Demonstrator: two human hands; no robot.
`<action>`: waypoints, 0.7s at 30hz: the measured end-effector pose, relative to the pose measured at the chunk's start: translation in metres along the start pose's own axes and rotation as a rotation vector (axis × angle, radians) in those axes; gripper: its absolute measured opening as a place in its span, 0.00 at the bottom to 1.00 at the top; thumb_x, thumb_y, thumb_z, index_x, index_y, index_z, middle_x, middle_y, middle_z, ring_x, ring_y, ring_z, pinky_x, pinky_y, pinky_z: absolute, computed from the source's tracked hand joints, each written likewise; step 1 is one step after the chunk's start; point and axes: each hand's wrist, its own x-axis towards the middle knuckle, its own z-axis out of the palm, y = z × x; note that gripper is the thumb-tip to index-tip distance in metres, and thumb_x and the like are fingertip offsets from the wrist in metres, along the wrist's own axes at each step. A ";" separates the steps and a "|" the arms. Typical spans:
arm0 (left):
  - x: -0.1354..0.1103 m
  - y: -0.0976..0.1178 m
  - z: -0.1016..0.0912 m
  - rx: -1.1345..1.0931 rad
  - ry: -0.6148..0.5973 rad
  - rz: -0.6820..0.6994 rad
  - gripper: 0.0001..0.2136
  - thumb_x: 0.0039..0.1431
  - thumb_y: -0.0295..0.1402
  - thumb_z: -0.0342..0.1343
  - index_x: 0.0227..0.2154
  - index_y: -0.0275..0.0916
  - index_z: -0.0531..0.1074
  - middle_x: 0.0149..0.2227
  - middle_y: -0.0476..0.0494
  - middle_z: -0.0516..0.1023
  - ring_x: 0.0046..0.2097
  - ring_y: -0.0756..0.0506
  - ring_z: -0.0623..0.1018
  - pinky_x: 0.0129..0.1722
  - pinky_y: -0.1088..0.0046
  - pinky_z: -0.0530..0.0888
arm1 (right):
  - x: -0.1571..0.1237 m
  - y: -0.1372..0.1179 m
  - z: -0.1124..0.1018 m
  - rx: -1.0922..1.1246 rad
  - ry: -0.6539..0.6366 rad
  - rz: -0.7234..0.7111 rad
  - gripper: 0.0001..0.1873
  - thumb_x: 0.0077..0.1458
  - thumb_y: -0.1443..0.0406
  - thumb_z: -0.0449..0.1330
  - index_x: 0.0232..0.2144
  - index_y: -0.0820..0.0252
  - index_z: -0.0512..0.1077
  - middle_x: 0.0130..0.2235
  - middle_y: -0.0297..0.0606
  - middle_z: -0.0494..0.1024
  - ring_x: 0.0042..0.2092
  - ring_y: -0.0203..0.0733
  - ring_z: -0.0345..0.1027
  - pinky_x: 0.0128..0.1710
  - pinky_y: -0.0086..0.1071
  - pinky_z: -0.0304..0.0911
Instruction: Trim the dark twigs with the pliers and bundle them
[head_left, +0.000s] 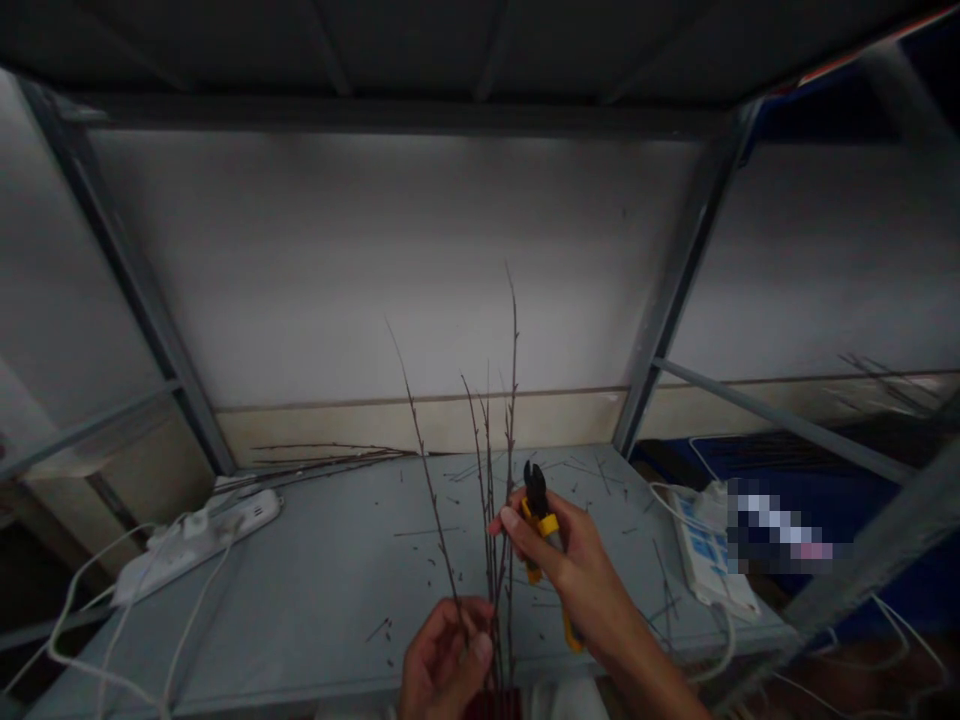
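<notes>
My left hand (444, 660) is low at the bottom of the view, its fingers curled around a bunch of thin, bare, dark twigs (489, 480). The twigs rise upright from a dark red object (491, 704), mostly hidden at the lower edge. My right hand (581, 565) grips yellow-handled pruning cutters (541, 520) with black jaws pointing up. The jaws stand just right of the twigs, apart from them.
Short twig clippings lie scattered over the grey table (322, 590), with long twigs (322, 458) at its back. White power strips (195, 545) (709, 555) and cables sit on both sides. Grey metal shelf uprights (679, 290) frame the table, under a shelf above.
</notes>
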 end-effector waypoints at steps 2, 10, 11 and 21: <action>0.007 0.011 0.011 -0.024 -0.031 0.056 0.19 0.44 0.47 0.73 0.28 0.37 0.76 0.34 0.40 0.76 0.35 0.45 0.74 0.30 0.74 0.71 | -0.001 0.001 0.002 0.014 0.002 0.005 0.16 0.59 0.51 0.63 0.36 0.57 0.71 0.34 0.37 0.80 0.34 0.41 0.67 0.34 0.33 0.62; 0.022 0.036 0.048 -0.050 -0.037 0.023 0.21 0.43 0.40 0.74 0.24 0.41 0.63 0.27 0.49 0.72 0.27 0.48 0.73 0.15 0.79 0.67 | 0.003 -0.009 0.001 0.008 0.007 -0.011 0.16 0.58 0.51 0.63 0.37 0.57 0.72 0.37 0.38 0.81 0.39 0.46 0.73 0.41 0.36 0.66; 0.022 0.036 0.048 -0.050 -0.026 0.015 0.22 0.42 0.40 0.74 0.24 0.41 0.62 0.27 0.49 0.72 0.27 0.48 0.73 0.14 0.79 0.66 | 0.005 -0.011 -0.001 -0.019 0.022 -0.034 0.15 0.58 0.51 0.63 0.37 0.57 0.73 0.37 0.38 0.81 0.41 0.47 0.73 0.43 0.36 0.66; 0.025 0.036 0.041 -0.066 0.022 -0.013 0.25 0.41 0.40 0.75 0.24 0.42 0.59 0.26 0.51 0.71 0.29 0.47 0.77 0.13 0.81 0.66 | 0.021 -0.020 -0.038 -0.521 0.001 -0.276 0.09 0.61 0.60 0.59 0.44 0.54 0.73 0.43 0.40 0.81 0.43 0.48 0.75 0.46 0.40 0.68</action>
